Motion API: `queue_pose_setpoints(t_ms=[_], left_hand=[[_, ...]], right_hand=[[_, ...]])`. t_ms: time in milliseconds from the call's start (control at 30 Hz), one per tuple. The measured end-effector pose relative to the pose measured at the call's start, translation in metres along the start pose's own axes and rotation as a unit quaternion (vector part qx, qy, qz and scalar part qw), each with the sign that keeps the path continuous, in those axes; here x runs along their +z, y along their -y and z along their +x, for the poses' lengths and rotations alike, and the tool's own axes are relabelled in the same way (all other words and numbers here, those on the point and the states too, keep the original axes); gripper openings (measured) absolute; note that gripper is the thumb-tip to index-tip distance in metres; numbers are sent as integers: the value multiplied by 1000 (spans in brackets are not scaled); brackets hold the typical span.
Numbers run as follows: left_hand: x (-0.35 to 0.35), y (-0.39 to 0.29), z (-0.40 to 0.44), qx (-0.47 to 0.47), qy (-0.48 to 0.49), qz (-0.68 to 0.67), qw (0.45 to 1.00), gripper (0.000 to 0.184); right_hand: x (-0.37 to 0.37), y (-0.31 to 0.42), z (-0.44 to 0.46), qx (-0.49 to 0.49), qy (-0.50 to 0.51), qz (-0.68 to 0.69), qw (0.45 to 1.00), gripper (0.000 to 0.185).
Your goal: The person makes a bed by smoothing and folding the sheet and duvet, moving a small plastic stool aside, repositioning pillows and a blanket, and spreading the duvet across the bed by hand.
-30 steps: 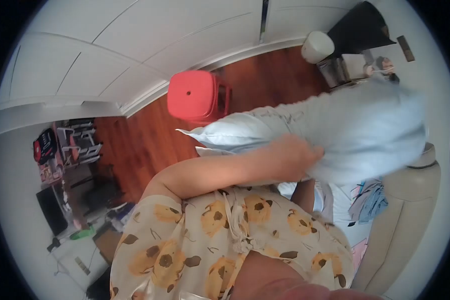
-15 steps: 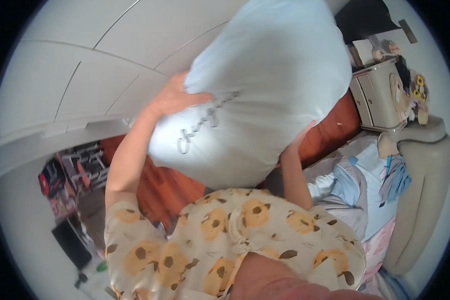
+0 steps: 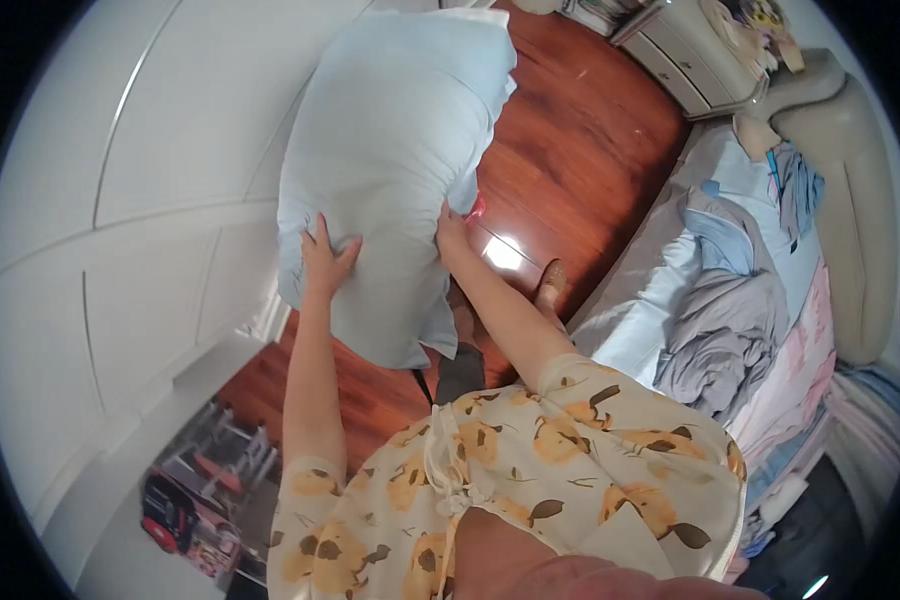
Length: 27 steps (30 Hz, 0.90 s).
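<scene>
A large light blue pillow (image 3: 400, 130) lies lengthwise in front of me, over the red stool, of which only a small red edge (image 3: 477, 208) shows at the pillow's right side. My left hand (image 3: 327, 262) rests on the pillow's near left part with its fingers spread, partly over the dark lettering. At the right edge of the pillow is my right hand (image 3: 451, 232), its fingers closed on the fabric there. The near corners of the pillow hang towards my legs.
White cabinet doors (image 3: 170, 130) run along the left. On the right stands a bed with a crumpled grey cover (image 3: 720, 340) and a beige headboard (image 3: 850, 200). A bedside cabinet (image 3: 680, 60) is at the back right. My foot (image 3: 550, 285) is on the wooden floor (image 3: 590, 130).
The pillow was raised and turned in both hands, and has come down over the stool. My left hand now lies flat on it, and the view has turned towards the bed.
</scene>
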<state>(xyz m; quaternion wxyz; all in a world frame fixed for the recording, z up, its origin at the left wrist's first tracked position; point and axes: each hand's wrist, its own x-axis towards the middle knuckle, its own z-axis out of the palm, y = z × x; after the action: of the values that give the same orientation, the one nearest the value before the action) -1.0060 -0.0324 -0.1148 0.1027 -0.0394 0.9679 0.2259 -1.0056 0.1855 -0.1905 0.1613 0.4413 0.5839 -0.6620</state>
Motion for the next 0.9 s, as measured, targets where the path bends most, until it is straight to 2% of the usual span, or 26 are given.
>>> queue_pose_setpoints(t_ms=[100, 133, 167, 200, 233, 300, 333, 400, 533, 633, 700, 733, 767, 800, 833, 867, 900], left_hand=[[-7, -19, 3, -4, -16, 85, 996, 84], [-6, -23, 7, 47, -71, 76, 993, 80], [2, -32, 8, 98, -128, 60, 985, 77], [-5, -63, 0, 111, -118, -6, 987, 74], [-16, -94, -11, 121, -107, -68, 985, 71], [-9, -120, -21, 197, -57, 0, 979, 71], [-9, -136, -29, 220, -53, 1, 974, 71], [-11, -169, -47, 155, -39, 114, 981, 73], [-2, -211, -61, 160, -25, 158, 974, 78], [14, -242, -69, 262, -2, 189, 946, 80], [31, -275, -72, 245, 104, 183, 946, 80], [43, -294, -71, 262, 107, 190, 940, 80], [57, -314, -72, 307, 157, 154, 926, 80], [69, -332, -76, 347, 210, 118, 906, 80], [82, -356, -81, 360, 220, 127, 898, 80], [97, -385, -86, 389, 266, 115, 875, 80], [113, -415, -93, 414, 311, 103, 849, 81]], right_hand=[[-22, -31, 23, -101, 28, -61, 993, 62], [-33, -32, 21, -144, 42, -109, 983, 61], [-56, -13, 6, -77, 74, -111, 988, 58], [-77, 14, -21, -8, 109, -109, 988, 54], [-98, 30, -46, 22, 111, -25, 993, 44], [-135, 29, -48, 73, 111, 71, 989, 36], [-153, 27, -49, 77, 108, 112, 985, 35], [-188, 33, -56, 68, 105, 167, 978, 35], [-292, 44, -75, 28, 123, 131, 983, 33], [-397, 20, -73, -13, 16, 131, 991, 32], [-484, 0, -85, -21, -105, 163, 981, 24], [-531, -27, -83, -28, -144, 205, 968, 20], [-584, -60, -92, -69, -238, 176, 953, 18], [-633, -104, -89, -105, -402, -6, 910, 20], [-676, -122, -122, -86, -540, -93, 832, 28], [-714, -130, -163, -3, -600, -59, 798, 33], [-745, -157, -194, 6, -652, -27, 757, 38]])
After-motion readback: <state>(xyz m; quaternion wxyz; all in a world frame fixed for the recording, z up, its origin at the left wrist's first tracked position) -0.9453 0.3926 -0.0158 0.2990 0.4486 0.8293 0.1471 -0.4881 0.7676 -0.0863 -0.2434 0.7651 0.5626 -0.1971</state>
